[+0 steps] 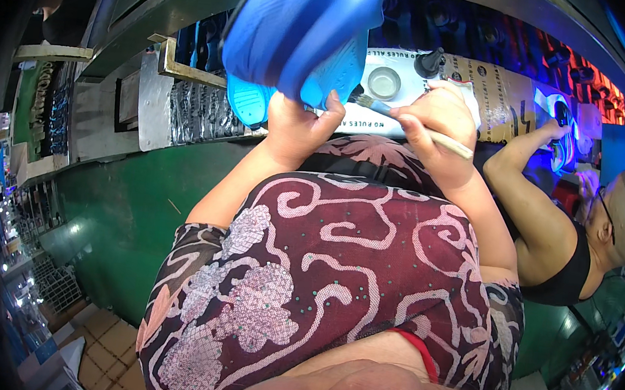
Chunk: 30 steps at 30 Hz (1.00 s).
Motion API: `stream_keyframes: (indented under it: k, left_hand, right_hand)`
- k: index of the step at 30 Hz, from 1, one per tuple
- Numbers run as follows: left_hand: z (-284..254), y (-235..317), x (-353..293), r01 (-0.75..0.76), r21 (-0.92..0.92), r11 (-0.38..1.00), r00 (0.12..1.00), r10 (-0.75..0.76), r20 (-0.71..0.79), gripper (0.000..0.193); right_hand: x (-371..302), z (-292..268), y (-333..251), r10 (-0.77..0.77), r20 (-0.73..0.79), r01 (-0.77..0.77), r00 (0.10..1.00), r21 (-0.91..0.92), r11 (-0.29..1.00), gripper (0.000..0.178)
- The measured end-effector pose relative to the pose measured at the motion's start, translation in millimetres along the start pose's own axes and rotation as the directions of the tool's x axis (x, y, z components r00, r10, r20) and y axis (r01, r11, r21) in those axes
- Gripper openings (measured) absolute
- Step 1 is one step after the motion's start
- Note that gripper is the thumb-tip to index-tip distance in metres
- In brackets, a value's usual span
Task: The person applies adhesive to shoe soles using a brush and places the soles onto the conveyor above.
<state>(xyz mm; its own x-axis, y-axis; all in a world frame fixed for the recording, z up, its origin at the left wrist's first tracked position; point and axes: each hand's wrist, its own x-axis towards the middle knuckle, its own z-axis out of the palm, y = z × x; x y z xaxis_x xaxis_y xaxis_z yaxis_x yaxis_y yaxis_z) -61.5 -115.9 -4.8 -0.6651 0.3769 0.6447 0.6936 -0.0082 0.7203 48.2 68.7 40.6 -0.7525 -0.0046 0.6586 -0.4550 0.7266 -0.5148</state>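
My left hand point(298, 127) grips a blue shoe sole point(302, 32) by its lower edge, thumb against its near side. The sole is raised close to the camera, with wavy ridges and a brighter blue treaded part at the bottom. My right hand point(444, 117) is closed round a brush point(449, 143) with a pale handle. Its dark bristles point left, at the sole's right edge; whether they touch it I cannot tell. Beyond the brush, a small round grey dish point(383, 84) rests on a white printed sheet point(357, 126). A black cone-shaped thing point(430, 60) stands right of the dish.
Brown printed cardboard point(514, 94) lies right of the sheet. A co-worker point(557, 233) sits at the right, a hand on a brightly lit shoe point(561, 132). A metal bracket point(189, 69) juts out at the left. Dark shoe-like shapes line the rack behind; the floor point(124, 199) is green.
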Motion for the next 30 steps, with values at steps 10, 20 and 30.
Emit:
stream_keyframes:
  k: [10, 20, 30]
  left_hand:
    - [-13.3, 4.9, 13.5, -0.19, 0.137, 0.972, 0.974, 0.168, 0.153, 0.027]
    - [0.3, -9.2, 19.8, -0.209, 0.136, 0.968, 0.977, 0.201, 0.067, 0.025]
    - [4.1, 25.2, 58.8, 0.335, -0.367, 0.868, 0.937, -0.266, 0.227, 0.041]
  right_hand:
    - [4.9, 3.1, 0.6, -0.004, -0.05, 0.003, 0.999, -0.01, 1.0, 0.011]
    - [9.7, 4.8, 4.8, -0.004, -0.075, 0.0, 0.997, -0.058, 0.998, 0.013]
    - [-35.7, -38.3, 19.3, 0.261, -0.322, -0.276, 0.91, 0.0, 0.961, 0.028]
